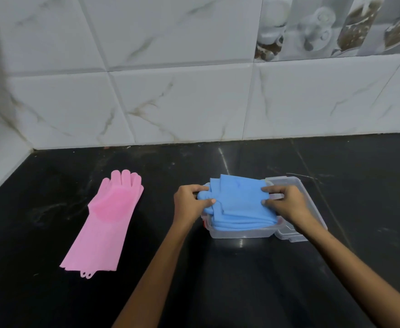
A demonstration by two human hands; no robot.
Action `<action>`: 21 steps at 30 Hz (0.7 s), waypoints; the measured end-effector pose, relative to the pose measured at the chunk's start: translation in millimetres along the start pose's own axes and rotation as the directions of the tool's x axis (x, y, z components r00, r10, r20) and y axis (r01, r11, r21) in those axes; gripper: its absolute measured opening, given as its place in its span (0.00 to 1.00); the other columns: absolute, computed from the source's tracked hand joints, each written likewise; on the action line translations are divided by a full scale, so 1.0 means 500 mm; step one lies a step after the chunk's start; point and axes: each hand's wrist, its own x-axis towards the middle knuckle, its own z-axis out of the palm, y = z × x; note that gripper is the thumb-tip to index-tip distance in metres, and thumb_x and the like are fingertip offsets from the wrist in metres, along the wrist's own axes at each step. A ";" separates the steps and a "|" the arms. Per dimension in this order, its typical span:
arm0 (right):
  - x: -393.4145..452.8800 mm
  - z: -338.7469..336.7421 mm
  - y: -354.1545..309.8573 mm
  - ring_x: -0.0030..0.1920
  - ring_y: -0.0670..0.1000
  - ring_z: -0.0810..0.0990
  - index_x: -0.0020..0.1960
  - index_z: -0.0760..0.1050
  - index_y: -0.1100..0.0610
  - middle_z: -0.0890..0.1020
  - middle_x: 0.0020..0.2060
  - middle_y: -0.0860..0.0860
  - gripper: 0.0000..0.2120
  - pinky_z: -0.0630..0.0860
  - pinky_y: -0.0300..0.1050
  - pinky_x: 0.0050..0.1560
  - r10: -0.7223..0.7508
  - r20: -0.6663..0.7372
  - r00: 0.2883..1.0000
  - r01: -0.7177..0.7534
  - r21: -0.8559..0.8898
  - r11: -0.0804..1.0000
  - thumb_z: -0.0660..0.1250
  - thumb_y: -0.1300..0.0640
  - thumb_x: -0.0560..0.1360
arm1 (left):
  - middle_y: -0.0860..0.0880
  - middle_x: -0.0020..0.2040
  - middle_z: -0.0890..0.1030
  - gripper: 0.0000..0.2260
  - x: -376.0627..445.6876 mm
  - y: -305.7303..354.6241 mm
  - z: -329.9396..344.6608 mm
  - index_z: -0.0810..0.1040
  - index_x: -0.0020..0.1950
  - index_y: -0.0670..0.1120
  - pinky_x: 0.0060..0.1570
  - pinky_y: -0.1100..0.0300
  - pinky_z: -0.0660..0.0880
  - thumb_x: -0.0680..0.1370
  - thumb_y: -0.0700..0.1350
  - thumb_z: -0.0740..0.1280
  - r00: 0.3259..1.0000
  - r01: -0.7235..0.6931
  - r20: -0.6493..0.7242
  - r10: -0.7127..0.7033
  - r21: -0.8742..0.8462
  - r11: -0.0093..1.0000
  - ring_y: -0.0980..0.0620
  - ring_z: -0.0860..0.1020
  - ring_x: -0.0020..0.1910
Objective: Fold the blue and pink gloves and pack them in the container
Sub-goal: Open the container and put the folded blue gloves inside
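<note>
Where tiles [170, 102] meet, black counter [218, 280].

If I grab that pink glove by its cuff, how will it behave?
The pink glove lies flat and thin on the counter, so it will probably droop limply. It looks rubbery, likely light, perhaps clinging slightly to the surface.

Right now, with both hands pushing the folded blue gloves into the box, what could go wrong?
1. The blue gloves bulge above the box rim; released by the left hand and right hand, they may spring open.
2. The pink gloves lie unfolded on the counter; the box looks nearly full.
3. The lid beside it may not close.
</note>
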 end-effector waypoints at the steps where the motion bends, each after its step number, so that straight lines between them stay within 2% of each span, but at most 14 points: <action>1: 0.000 0.000 0.003 0.49 0.59 0.82 0.59 0.79 0.56 0.82 0.54 0.58 0.17 0.79 0.56 0.53 -0.006 0.001 1.000 0.006 -0.038 0.999 0.72 0.62 0.70 | 0.49 0.50 0.82 0.18 -0.002 -0.001 0.005 0.82 0.54 0.43 0.40 0.67 0.78 0.66 0.38 0.77 1.000 -0.002 0.009 0.002 0.029 1.000 0.55 0.81 0.45; 4: -0.006 0.000 0.008 0.49 0.57 0.83 0.61 0.78 0.58 0.82 0.55 0.57 0.18 0.78 0.51 0.54 -0.051 -0.002 0.999 0.049 -0.164 0.985 0.71 0.62 0.72 | 0.49 0.50 0.82 0.17 -0.007 -0.001 0.019 0.81 0.54 0.43 0.41 0.68 0.76 0.66 0.39 0.77 0.999 -0.030 0.018 0.029 0.087 0.996 0.55 0.80 0.45; 6: -0.007 -0.004 0.008 0.49 0.55 0.83 0.61 0.78 0.58 0.82 0.58 0.55 0.18 0.75 0.45 0.52 -0.104 -0.031 0.994 0.095 -0.203 0.975 0.71 0.63 0.72 | 0.49 0.51 0.82 0.17 -0.009 0.003 0.026 0.81 0.55 0.43 0.42 0.69 0.75 0.67 0.39 0.77 0.998 -0.058 0.004 0.058 0.102 0.993 0.56 0.79 0.45; 8: -0.006 -0.011 0.007 0.48 0.55 0.83 0.61 0.79 0.59 0.81 0.59 0.53 0.18 0.74 0.43 0.49 -0.156 -0.063 0.986 0.140 -0.209 0.968 0.71 0.64 0.71 | 0.48 0.52 0.83 0.18 -0.010 0.008 0.031 0.81 0.55 0.42 0.45 0.67 0.76 0.67 0.39 0.77 0.997 -0.079 -0.012 0.081 0.099 0.992 0.56 0.79 0.47; 11: -0.002 -0.015 0.008 0.48 0.55 0.82 0.61 0.78 0.60 0.80 0.60 0.55 0.18 0.76 0.46 0.52 -0.212 -0.076 0.974 0.190 -0.224 0.956 0.70 0.66 0.71 | 0.47 0.53 0.82 0.18 -0.012 0.009 0.041 0.81 0.56 0.42 0.48 0.67 0.75 0.67 0.39 0.77 0.992 -0.115 -0.041 0.120 0.110 0.987 0.55 0.79 0.49; 14: 0.002 -0.009 0.015 0.50 0.56 0.81 0.63 0.77 0.60 0.77 0.62 0.56 0.19 0.77 0.49 0.54 -0.250 -0.064 0.966 0.220 -0.302 0.928 0.69 0.66 0.72 | 0.47 0.53 0.82 0.17 -0.014 0.005 0.056 0.81 0.55 0.41 0.42 0.79 0.70 0.67 0.37 0.76 0.988 -0.140 -0.053 0.148 0.134 0.981 0.56 0.77 0.49; 16: 0.004 -0.004 0.021 0.53 0.56 0.80 0.64 0.76 0.61 0.76 0.63 0.56 0.19 0.75 0.48 0.56 -0.262 -0.049 0.964 0.229 -0.350 0.908 0.68 0.66 0.72 | 0.46 0.53 0.81 0.17 -0.014 0.002 0.064 0.81 0.55 0.40 0.40 0.83 0.67 0.67 0.36 0.75 0.986 -0.148 -0.044 0.159 0.186 0.971 0.58 0.75 0.47; 19: 0.004 0.003 0.026 0.55 0.56 0.78 0.64 0.75 0.62 0.75 0.62 0.56 0.20 0.75 0.48 0.56 -0.270 -0.033 0.962 0.235 -0.400 0.886 0.67 0.67 0.73 | 0.45 0.54 0.80 0.16 -0.010 -0.003 0.070 0.81 0.55 0.41 0.39 0.82 0.66 0.68 0.36 0.75 0.984 -0.164 -0.021 0.175 0.257 0.952 0.58 0.73 0.47; 21: 0.002 0.010 0.026 0.55 0.58 0.78 0.64 0.75 0.62 0.74 0.62 0.55 0.19 0.76 0.51 0.54 -0.286 -0.006 0.958 0.250 -0.470 0.846 0.65 0.66 0.72 | 0.45 0.55 0.79 0.16 -0.008 -0.004 0.073 0.80 0.56 0.41 0.44 0.78 0.67 0.69 0.37 0.74 0.983 -0.176 -0.001 0.186 0.318 0.932 0.56 0.74 0.49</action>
